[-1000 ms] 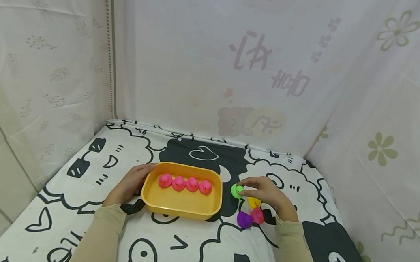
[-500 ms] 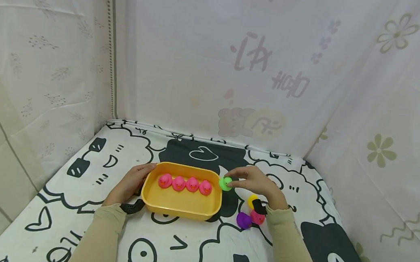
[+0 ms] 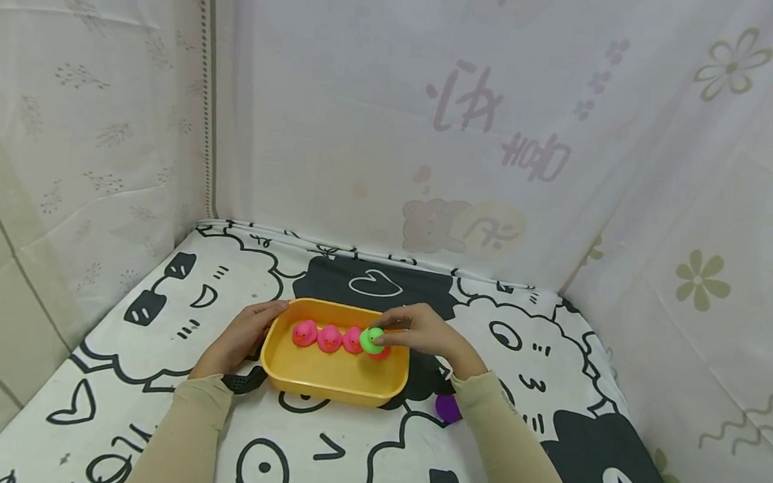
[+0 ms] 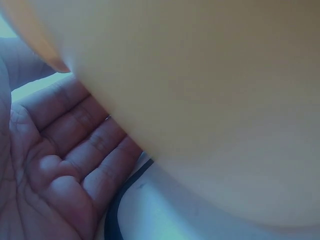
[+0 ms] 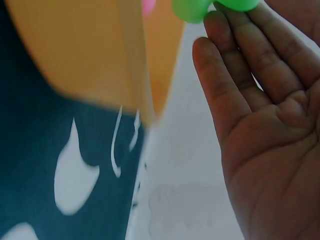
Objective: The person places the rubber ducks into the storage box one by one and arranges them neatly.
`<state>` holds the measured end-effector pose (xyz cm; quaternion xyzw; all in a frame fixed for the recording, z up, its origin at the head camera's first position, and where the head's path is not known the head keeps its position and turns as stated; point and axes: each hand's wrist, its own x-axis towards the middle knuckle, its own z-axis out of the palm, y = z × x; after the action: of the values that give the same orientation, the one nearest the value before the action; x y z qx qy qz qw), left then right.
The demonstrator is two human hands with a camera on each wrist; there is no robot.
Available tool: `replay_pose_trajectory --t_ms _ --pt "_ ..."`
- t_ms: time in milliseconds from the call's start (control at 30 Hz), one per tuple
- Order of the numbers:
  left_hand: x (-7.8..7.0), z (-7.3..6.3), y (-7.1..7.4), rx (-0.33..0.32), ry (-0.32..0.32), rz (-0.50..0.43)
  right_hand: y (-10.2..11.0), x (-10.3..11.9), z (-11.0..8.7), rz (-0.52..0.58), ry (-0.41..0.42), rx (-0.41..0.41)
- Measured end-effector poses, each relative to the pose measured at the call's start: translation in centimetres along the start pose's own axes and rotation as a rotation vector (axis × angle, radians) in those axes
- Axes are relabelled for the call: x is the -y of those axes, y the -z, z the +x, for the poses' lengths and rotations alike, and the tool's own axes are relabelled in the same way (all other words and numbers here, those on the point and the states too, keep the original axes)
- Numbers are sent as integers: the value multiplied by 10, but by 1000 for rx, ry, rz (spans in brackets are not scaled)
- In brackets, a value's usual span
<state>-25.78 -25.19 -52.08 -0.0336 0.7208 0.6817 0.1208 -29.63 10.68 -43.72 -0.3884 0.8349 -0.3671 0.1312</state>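
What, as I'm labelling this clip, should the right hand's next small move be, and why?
Probably ease the green duck toward the near side of the tray: the right hand holds it where it partly hides the rightmost pink duck in the head view, and the nearer tray floor is bare.

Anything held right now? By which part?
Green duck, pinched by its right side in head view, in the right grip. Left grip touches the tray at its left end.
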Motion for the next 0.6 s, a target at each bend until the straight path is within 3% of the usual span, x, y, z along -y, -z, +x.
replay_pose_trajectory --t_ms 600 --pt "0 2 0 -8 -11 2 -37 45 54 -12 58 148"
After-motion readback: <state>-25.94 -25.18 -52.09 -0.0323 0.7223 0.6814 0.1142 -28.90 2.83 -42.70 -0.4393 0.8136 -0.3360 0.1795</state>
